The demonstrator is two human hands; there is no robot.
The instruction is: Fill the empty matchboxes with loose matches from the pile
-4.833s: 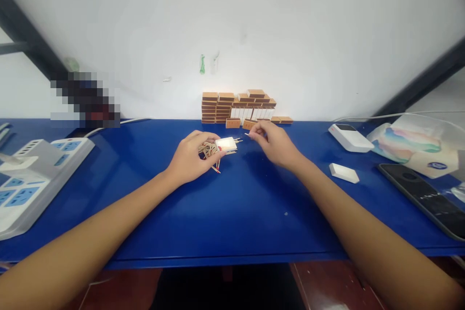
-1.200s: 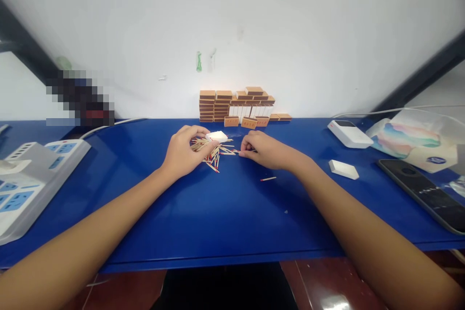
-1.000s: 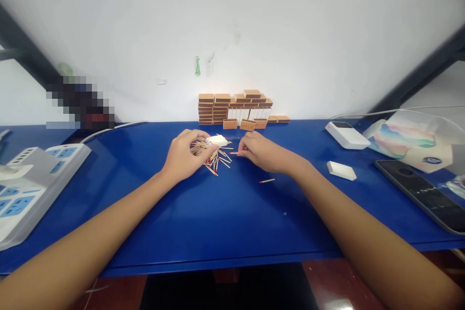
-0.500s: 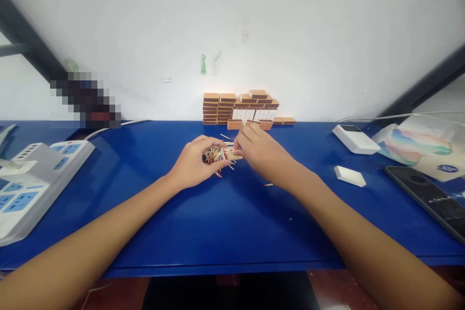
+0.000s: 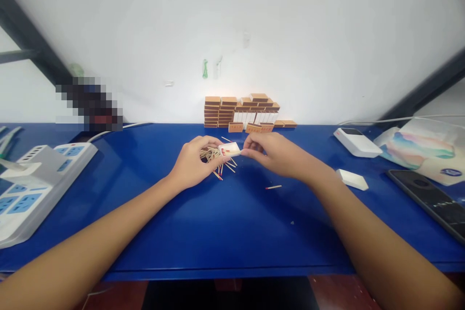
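A small white matchbox tray (image 5: 234,147) with a few red-tipped matches in it is held tilted above the desk. My left hand (image 5: 198,161) grips its left end between thumb and fingers. At the tray's right end, my right hand (image 5: 267,151) has its thumb and forefinger pinched against the corner, the other fingers curled in. Under and beside my left hand lies a loose pile of matches (image 5: 210,155), partly hidden by that hand. One single match (image 5: 273,187) rests on the desk below my right hand.
Stacked matchboxes (image 5: 220,112) stand against the wall, with several more in front. A power strip (image 5: 47,179) is on the left of the blue desk (image 5: 203,232). To the right are a white device (image 5: 358,143), a white block (image 5: 352,179), a phone (image 5: 428,198) and a tissue pack (image 5: 421,143).
My right hand has shifted right from over the tray to its right end, uncovering the tray's inside and the matchboxes behind. My left hand keeps its hold.
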